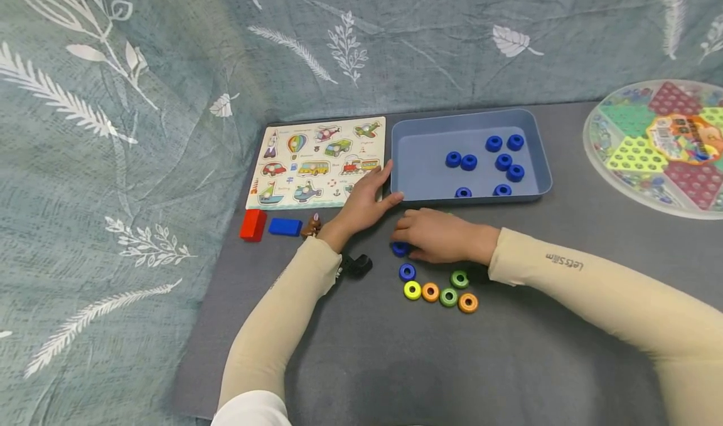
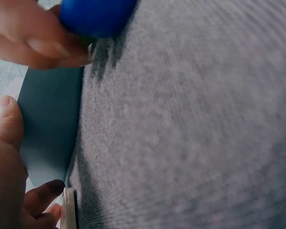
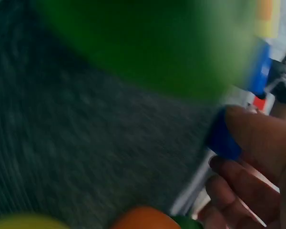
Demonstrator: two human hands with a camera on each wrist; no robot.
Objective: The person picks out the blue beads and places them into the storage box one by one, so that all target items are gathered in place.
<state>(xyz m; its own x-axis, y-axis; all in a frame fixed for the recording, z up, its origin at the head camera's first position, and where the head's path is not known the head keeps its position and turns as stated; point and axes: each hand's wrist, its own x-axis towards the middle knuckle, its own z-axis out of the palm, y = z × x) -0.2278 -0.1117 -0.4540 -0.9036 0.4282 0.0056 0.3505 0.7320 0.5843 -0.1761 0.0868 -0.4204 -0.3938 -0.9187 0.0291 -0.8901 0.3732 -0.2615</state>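
My right hand (image 1: 437, 234) pinches a blue ring (image 1: 400, 249) between thumb and fingers, just in front of the blue-grey tray (image 1: 471, 118). The right wrist view shows the held blue ring (image 3: 224, 136) close to the tabletop. My left hand (image 1: 364, 203) rests at the tray's near left corner, fingers extended, the thumb against the tray's wall in the left wrist view. Several blue rings (image 1: 469, 162) lie inside the tray. Near my right hand lie a loose blue ring (image 1: 407, 271), a yellow ring (image 1: 412, 290), orange rings (image 1: 468, 303) and green rings (image 1: 449, 297).
A vehicle picture puzzle board (image 1: 299, 147) lies left of the tray. In front of it are a red block (image 1: 253, 225), a blue block (image 1: 285, 227) and a small brown figure (image 1: 311, 226). A round marble game board (image 1: 661, 150) sits at the right. Patterned cloth hangs behind.
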